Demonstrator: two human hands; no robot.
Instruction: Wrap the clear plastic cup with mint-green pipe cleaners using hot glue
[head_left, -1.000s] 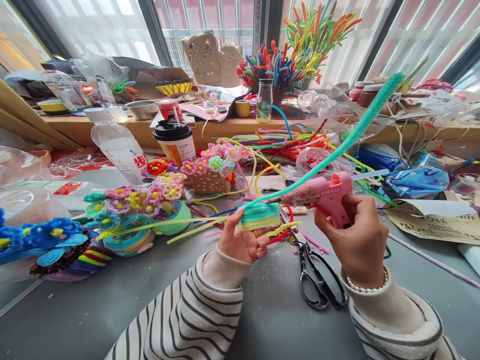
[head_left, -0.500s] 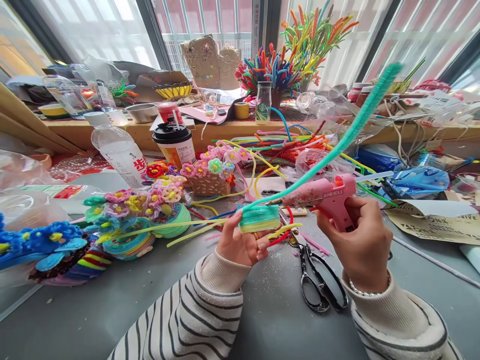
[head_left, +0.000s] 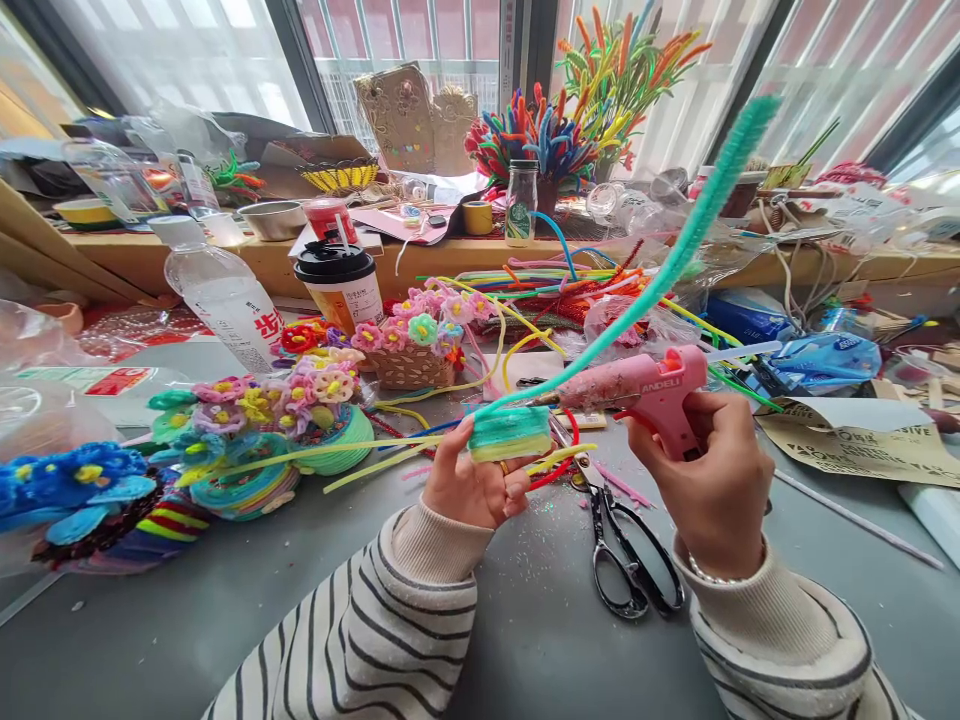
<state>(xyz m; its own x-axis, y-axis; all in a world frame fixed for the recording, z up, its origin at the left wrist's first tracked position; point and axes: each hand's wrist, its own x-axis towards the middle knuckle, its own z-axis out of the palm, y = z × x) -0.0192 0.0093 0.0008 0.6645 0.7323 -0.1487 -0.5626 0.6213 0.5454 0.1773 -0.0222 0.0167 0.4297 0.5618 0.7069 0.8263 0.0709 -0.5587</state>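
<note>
My left hand (head_left: pixel 474 482) grips a small block wrapped in pipe cleaners (head_left: pixel 511 434), teal on top and pale yellow below. From its upper edge a long teal pipe cleaner (head_left: pixel 660 285) curves up to the right, its far end loose. Yellow pipe cleaner ends (head_left: pixel 375 462) stick out to the left of the fingers. My right hand (head_left: pixel 709 475) is closed round the handle of a pink hot glue gun (head_left: pixel 637 385); its nozzle points left, at the block's top edge. Whether the tip touches is hard to see. Black-handled scissors (head_left: pixel 626 545) lie on the table between my forearms.
Pipe-cleaner flower pots (head_left: pixel 262 440) and a flower basket (head_left: pixel 412 355) stand at left. Behind them are a plastic bottle (head_left: pixel 221 295) and a lidded paper cup (head_left: pixel 339 285). Loose pipe cleaners (head_left: pixel 540 285) pile up at the back. Kraft paper packaging (head_left: pixel 847 440) lies at right.
The view has shifted slightly, so everything sits a little further left. Both hands keep their holds, the glue gun staying at the block's top edge.
</note>
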